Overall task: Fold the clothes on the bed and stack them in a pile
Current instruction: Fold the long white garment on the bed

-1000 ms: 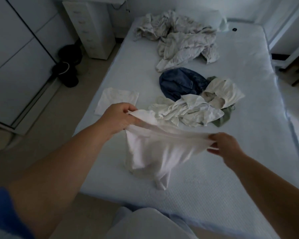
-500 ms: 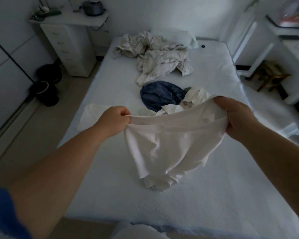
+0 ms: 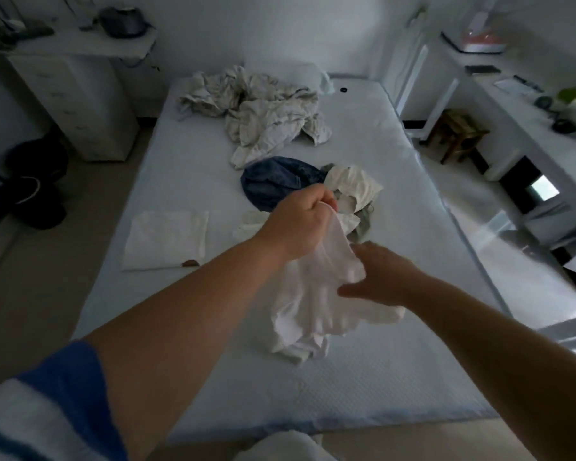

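On bed [image 3: 187,168]: folded cloth [image 3: 167,239]; unfolded heap [image 3: 313,191]

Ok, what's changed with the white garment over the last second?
The right hand let go of the white garment and now lies open against it. The left hand grips one end, and the cloth hangs bunched rather than stretched. The folded piece and unfolded piles stayed put.

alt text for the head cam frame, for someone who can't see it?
Seen from above, a person's left hand grips a white garment lifted over a bed, while the right hand reaches open against the cloth. A folded white piece lies to the left; unfolded clothes and a denim item lie beyond.
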